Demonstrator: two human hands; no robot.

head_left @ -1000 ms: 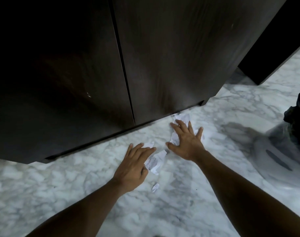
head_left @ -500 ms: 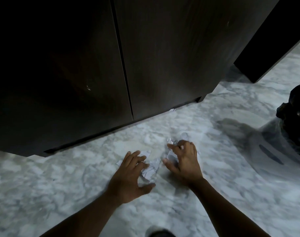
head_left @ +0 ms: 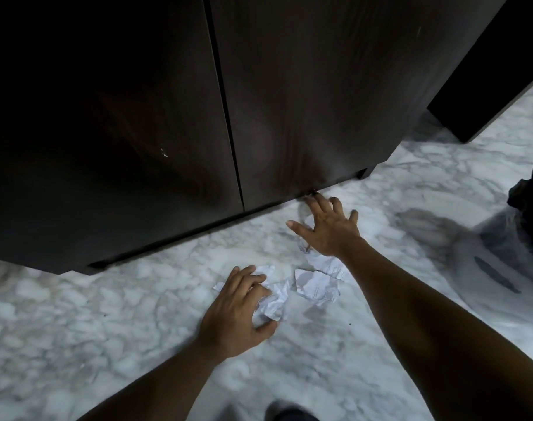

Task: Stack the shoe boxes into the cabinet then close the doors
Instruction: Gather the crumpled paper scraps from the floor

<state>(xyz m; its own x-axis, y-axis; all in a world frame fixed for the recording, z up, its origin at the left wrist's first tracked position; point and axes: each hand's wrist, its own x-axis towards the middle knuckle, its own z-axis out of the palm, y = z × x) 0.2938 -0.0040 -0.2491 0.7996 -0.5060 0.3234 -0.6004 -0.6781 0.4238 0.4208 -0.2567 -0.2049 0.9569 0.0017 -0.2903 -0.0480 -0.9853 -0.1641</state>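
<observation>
A grey-veined marble floor (head_left: 107,314) fills the lower frame, with a dark wood cabinet (head_left: 319,86) across the top, its two doors (head_left: 107,132) both closed and no shoe boxes in view. The left hand (head_left: 237,311) curls its fingers over crumpled paper (head_left: 274,302) at centre; the right hand (head_left: 330,229), fingers spread and holding nothing, reaches to the right door's bottom edge. The doors look stiff and handleless, likely best taken by that lower lip
</observation>
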